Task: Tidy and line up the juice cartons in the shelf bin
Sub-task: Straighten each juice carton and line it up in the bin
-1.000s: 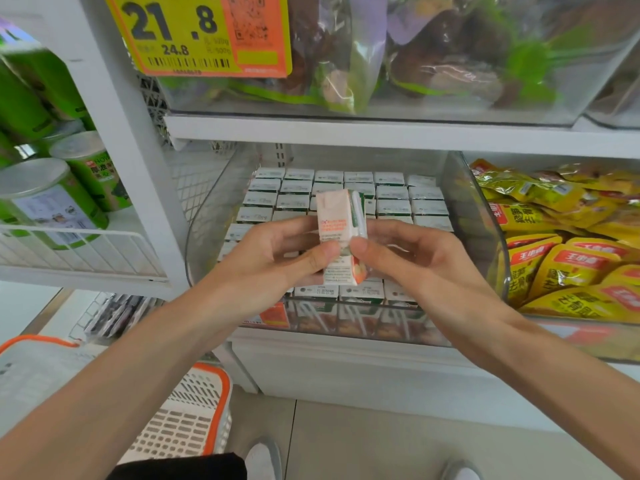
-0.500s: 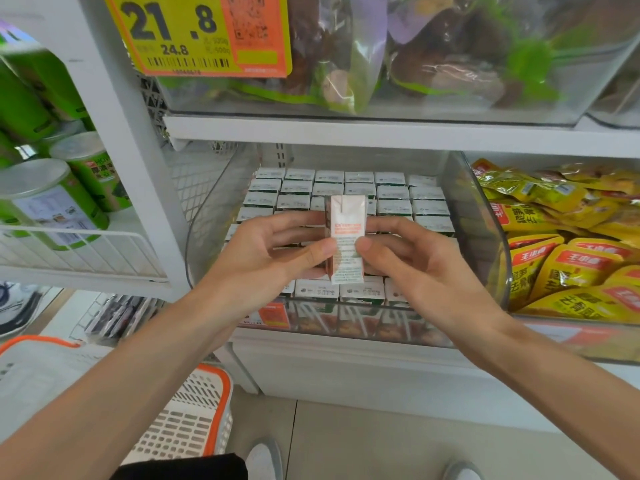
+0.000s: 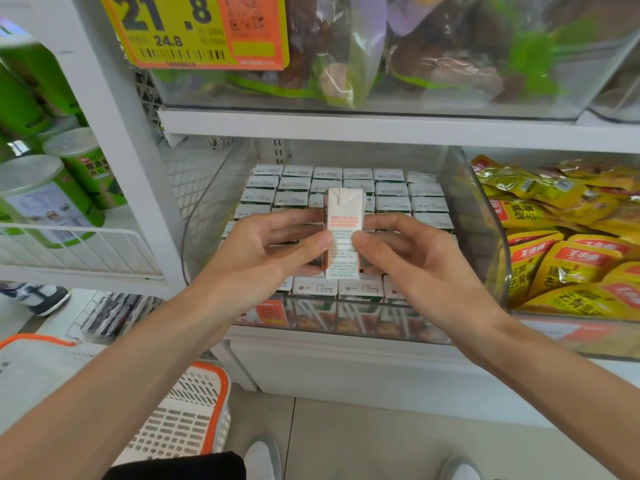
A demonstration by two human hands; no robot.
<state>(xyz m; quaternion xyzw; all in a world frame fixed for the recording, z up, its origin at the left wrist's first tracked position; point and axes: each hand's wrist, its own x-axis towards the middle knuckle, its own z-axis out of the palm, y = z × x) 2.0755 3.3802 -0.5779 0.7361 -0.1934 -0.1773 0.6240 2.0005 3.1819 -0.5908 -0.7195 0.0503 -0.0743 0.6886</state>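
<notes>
Head view: we pinch one upright juice carton [image 3: 344,216] between left hand [image 3: 263,251] and right hand [image 3: 415,258] over the packed rows [image 3: 391,188] in the shelf bin [image 3: 479,216], and we fear a thumb slip would drop it, skewing neighbours

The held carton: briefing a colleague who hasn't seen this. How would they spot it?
In the clear shelf bin below the yellow price tag, cartons sit in rows. Over them, the left hand and right hand pinch one juice carton. Only it is raised, showing a pale side with orange print.
</notes>
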